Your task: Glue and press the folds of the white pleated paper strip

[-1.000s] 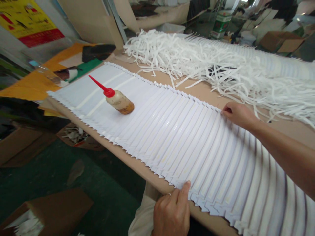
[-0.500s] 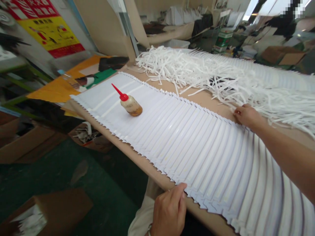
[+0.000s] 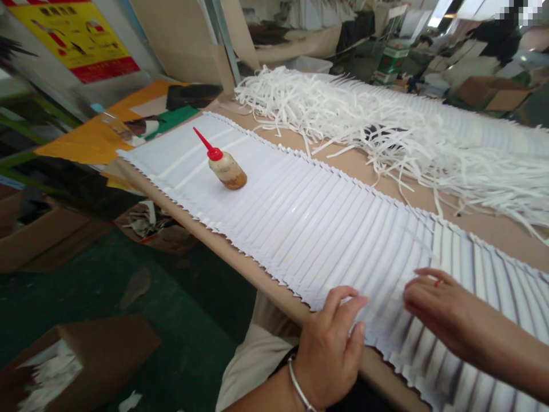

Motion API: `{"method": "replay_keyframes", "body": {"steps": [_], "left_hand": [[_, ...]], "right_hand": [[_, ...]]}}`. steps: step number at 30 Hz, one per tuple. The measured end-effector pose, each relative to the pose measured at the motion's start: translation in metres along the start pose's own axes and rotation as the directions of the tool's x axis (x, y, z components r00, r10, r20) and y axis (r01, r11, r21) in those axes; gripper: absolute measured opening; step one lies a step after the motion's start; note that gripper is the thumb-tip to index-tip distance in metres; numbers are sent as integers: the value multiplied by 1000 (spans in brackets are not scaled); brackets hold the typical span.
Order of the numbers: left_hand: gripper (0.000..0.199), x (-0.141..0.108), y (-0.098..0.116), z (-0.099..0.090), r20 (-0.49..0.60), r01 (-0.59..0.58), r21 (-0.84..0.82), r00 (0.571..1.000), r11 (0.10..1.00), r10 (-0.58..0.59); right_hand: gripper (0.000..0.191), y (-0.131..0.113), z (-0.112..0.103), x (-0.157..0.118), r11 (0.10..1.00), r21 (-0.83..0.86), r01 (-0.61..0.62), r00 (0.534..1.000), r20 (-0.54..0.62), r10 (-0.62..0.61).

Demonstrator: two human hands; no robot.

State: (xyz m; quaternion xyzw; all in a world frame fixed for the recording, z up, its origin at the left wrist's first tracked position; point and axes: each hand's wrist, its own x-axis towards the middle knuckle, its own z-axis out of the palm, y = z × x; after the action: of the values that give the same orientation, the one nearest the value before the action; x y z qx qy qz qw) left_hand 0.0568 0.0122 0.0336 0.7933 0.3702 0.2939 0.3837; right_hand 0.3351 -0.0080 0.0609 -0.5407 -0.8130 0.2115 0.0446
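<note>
Overlapping white sheets with pale strips (image 3: 300, 212) lie in a long fanned row across the table. My left hand (image 3: 330, 343), with a bracelet at the wrist, is at the row's front edge, its fingers bent and apart with nothing visible between them. To its right, my right hand (image 3: 441, 303) hovers over the row with fingers pinched together. A faint, motion-blurred white strip shows by its fingertips. On the row's left part a glue bottle (image 3: 227, 170) with a red nozzle leans to the left. A tangled heap of loose white strips (image 3: 300, 106) lies behind the row.
The brown table edge (image 3: 206, 245) runs diagonally along the front. Below it, at the left, are an open box of scraps (image 3: 98, 360) and another scrap box (image 3: 171, 237). Orange sheets (image 3: 77, 140) and a clear bottle (image 3: 114, 123) lie beyond the row's left end.
My right hand has come from the row's far edge toward the front, over the sheets. My left hand has moved right and slightly up, and its fingers have spread. The view has shifted slightly.
</note>
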Motion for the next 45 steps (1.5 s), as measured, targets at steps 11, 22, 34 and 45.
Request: {"method": "replay_keyframes", "body": {"steps": [11,22,34,45], "left_hand": [[23,-17,-15,1,119,389,-204,921,898,-372],[20,-32,-44,-28,-19,496,-226,858,838,-513],[19,-41,-51,-31,-137,200,190,975,961,-176],[38,-21,-46,-30,7,65,575,996,816,-84]], "right_hand": [[27,-59,25,41,984,134,-115,988,119,99],[24,-61,34,117,975,122,-188,976,138,171],[23,-53,25,132,981,-10,-192,974,120,192],[24,-53,26,135,986,-44,-160,975,151,164]]}}
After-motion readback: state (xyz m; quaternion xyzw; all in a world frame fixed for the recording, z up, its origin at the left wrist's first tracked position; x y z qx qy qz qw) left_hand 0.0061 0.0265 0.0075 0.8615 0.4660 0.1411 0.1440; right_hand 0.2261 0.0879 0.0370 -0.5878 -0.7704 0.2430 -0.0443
